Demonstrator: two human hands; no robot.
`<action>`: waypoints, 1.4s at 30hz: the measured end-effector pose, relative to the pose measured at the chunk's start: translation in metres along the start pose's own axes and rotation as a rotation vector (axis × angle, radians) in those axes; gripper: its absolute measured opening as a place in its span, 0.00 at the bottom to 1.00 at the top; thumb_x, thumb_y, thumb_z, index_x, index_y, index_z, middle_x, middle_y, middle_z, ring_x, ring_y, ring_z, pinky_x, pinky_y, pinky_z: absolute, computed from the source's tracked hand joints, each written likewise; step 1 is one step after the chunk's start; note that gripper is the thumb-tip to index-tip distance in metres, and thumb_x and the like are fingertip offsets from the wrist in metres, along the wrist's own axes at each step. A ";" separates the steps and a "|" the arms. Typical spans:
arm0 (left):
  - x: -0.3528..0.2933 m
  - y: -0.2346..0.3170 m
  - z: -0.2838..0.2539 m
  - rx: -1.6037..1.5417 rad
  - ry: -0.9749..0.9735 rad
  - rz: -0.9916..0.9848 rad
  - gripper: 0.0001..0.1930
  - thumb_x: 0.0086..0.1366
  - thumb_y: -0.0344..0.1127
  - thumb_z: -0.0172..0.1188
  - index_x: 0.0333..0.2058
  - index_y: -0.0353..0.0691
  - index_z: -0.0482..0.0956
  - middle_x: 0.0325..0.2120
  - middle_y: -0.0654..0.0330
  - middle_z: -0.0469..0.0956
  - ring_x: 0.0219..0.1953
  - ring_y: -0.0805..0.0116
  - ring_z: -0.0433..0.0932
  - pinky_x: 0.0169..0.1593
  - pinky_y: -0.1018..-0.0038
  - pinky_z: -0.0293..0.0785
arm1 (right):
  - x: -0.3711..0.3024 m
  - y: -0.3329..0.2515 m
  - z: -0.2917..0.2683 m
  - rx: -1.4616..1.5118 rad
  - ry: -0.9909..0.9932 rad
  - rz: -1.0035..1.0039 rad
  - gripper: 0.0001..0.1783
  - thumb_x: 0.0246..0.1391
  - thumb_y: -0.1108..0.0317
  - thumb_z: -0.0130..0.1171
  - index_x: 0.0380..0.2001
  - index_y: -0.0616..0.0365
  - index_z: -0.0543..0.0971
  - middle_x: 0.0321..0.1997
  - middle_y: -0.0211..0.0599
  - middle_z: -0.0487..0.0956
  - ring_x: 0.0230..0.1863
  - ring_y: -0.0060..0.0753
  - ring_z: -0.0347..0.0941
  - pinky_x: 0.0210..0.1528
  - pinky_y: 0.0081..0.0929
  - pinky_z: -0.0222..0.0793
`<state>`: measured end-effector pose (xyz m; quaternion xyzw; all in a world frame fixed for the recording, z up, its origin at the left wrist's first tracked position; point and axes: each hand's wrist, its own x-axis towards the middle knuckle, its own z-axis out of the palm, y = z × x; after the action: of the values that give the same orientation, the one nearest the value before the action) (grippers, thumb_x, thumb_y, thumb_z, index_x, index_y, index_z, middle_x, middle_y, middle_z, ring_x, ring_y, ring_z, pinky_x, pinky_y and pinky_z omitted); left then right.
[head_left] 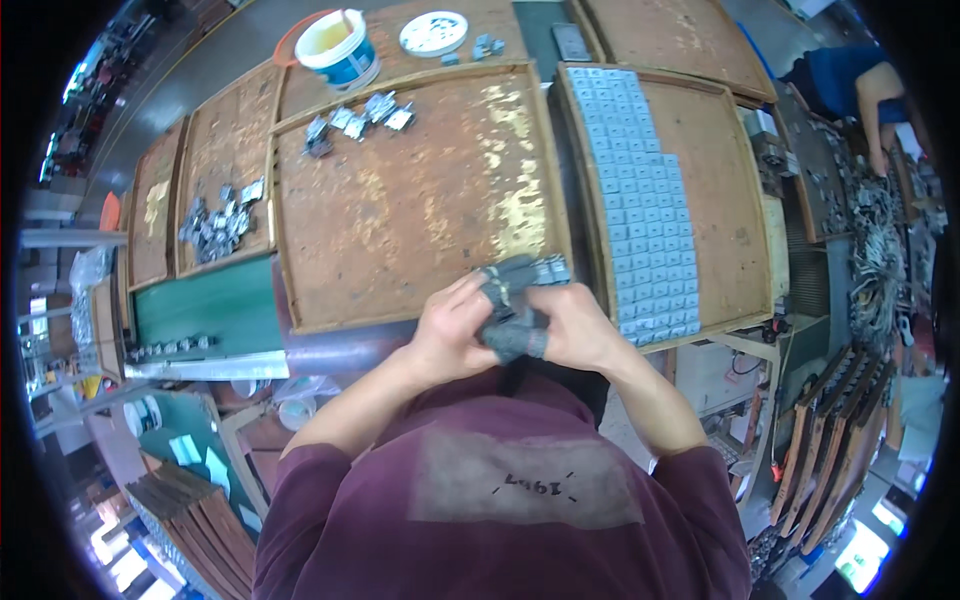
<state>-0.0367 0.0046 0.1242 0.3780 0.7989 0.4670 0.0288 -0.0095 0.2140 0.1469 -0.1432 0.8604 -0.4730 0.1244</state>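
My left hand (455,322) and my right hand (572,322) come together in front of my body, at the near edge of a wooden tray. Grey knitted fabric (512,338) covers the fingers of both; whether it is worn or held is hard to tell. Both hands are closed, fingers curled toward each other, and what lies between them is hidden. Just beyond my right fingers shows a short row of small metal parts (551,268); I cannot tell whether they are held or rest on the tray.
The worn wooden tray (400,210) carries a few metal parts (362,120) at its far side. To the right, another tray holds rows of grey-blue blocks (640,215). A bucket (338,50) and a white lid (433,34) stand behind. A person (850,85) works at far right.
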 end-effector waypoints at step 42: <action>-0.025 -0.211 -0.122 -0.008 0.835 -0.723 0.10 0.57 0.37 0.65 0.35 0.41 0.76 0.31 0.57 0.78 0.34 0.59 0.79 0.38 0.65 0.77 | 0.005 0.190 -0.154 0.841 0.903 0.168 0.17 0.68 0.63 0.50 0.57 0.55 0.71 0.47 0.35 0.78 0.39 0.29 0.76 0.35 0.27 0.77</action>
<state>-0.1894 -0.1587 0.0230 -0.1379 0.8195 0.5406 -0.1306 -0.0922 0.4299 0.0654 0.2006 0.5766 -0.7738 -0.1691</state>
